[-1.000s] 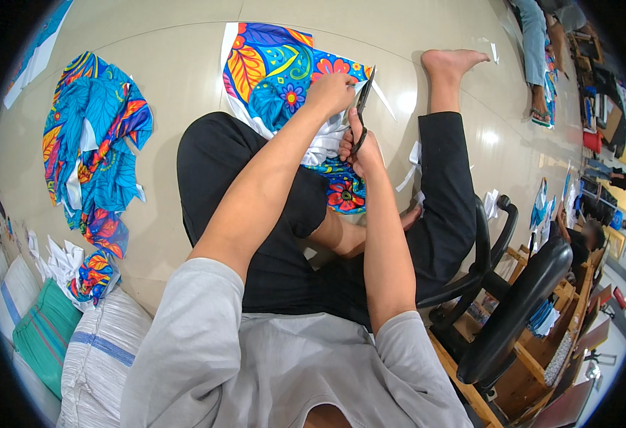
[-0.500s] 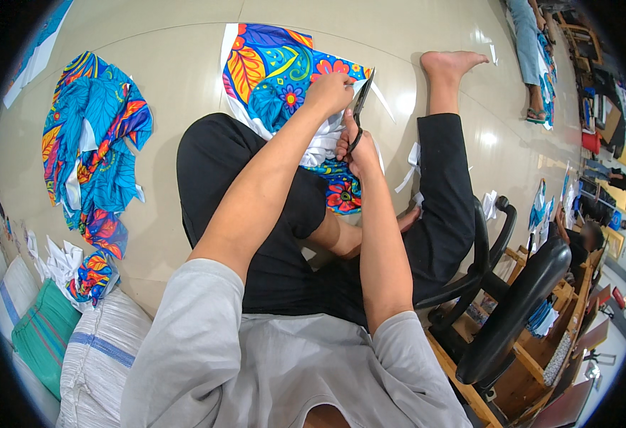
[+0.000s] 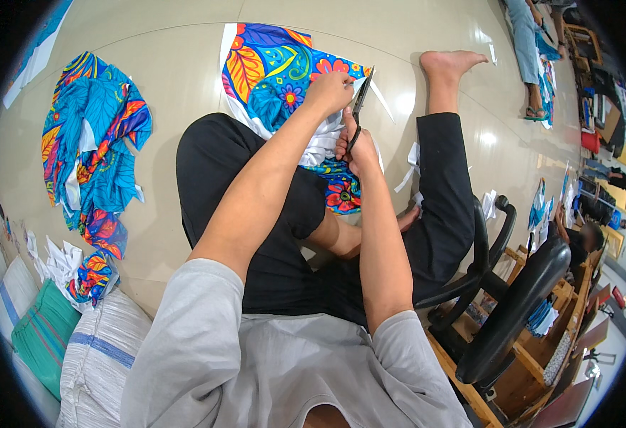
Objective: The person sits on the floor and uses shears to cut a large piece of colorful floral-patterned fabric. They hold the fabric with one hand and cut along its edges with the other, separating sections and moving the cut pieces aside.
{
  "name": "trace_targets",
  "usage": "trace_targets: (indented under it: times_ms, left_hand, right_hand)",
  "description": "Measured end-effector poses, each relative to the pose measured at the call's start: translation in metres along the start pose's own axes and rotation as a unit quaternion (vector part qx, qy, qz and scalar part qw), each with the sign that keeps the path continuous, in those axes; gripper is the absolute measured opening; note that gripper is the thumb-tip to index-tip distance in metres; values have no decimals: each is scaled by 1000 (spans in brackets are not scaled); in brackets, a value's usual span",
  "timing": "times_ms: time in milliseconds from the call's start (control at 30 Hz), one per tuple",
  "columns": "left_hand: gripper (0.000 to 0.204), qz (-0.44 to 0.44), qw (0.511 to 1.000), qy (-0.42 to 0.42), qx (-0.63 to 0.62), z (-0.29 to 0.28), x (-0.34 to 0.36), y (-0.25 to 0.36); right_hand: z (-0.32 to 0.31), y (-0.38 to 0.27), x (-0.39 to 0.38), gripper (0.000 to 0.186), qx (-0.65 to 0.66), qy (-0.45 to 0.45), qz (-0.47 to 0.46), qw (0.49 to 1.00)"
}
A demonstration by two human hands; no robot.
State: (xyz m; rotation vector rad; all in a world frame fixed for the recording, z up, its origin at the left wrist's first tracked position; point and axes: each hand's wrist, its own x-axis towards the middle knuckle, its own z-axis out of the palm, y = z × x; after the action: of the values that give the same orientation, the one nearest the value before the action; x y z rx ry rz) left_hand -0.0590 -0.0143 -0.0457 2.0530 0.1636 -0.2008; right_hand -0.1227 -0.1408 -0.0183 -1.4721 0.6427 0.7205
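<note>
1. Left hand (image 3: pixel 328 93), upper centre of frame: fingers bent and pressed together, pinching the edge of the printed cloth (image 3: pixel 277 53) near its right corner; exact fingertip contact partly hidden.
2. Right hand (image 3: pixel 360 151), just below and right of it: fingers curled around the handles of the black scissors (image 3: pixel 358 110); which fingers sit in the loops, cannot tell.
3. Scissors: blades point to the top of the frame, tips beside the cloth's right corner, just right of the left hand. Whether cloth is between the blades, cannot tell.
4. Printed cloth: upper centre, multicolour floral and leaf pattern, white border on its left side, spread on the pale tiled floor (image 3: pixel 177 50). White fabric (image 3: pixel 320 148) bunches below the left wrist; more floral print shows lower, left of the right forearm.
5. Thin white strip (image 3: pixel 382 100) on the floor, right of the scissor tips.
6. Left of frame: crumpled heap of blue and multicolour cloth (image 3: pixel 99 143). Lower left: white scraps (image 3: pixel 63 262), green sack (image 3: pixel 42 332), white sack with blue stripe (image 3: pixel 99 371).
7. Lower right: black chair (image 3: pixel 520 307), wooden furniture behind it. Upper right: another person's legs in jeans (image 3: pixel 522 46).
</note>
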Motion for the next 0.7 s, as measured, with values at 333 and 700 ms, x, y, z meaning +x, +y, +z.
trace_targets:
  times_ms: [333, 700]
  left_hand:
    - [33, -11, 1000, -11, 7, 0, 2, -1]
    - [30, -2, 1000, 26, 12, 2, -1, 0]
  right_hand:
    - [0, 3, 2, 57, -6, 1, -14, 1000]
    - [-8, 2, 5, 55, 11, -22, 0, 1000]
